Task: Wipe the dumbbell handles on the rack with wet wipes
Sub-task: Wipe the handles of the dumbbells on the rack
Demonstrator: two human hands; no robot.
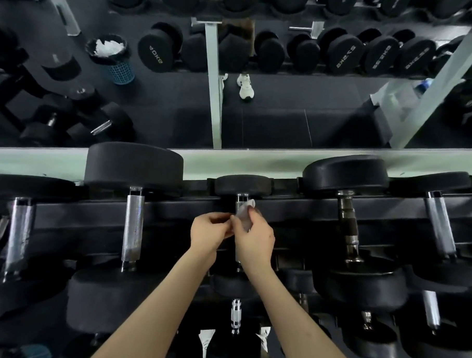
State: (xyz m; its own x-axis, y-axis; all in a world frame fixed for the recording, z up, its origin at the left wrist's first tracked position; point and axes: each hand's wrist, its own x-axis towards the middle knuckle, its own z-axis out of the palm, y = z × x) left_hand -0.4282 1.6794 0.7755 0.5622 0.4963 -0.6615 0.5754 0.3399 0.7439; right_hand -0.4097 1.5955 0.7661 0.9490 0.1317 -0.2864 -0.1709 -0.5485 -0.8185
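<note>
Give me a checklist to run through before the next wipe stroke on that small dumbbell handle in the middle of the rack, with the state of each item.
1. Wet wipe in hand: ok, the right hand holds it and the left hand pinches its edge.
2. Wipe on the handle: ok, it is wrapped against the upper part of the shaft.
3. Dumbbell seated on the rack: ok, its far head rests behind the rail.
4. Room to slide along the handle: cannot tell, the hands cover the lower shaft.
5. Wipe still moist and clean: cannot tell.
6. Neighbouring handles clear of the hands: ok, the chrome handle and dark handle stand apart.
</note>
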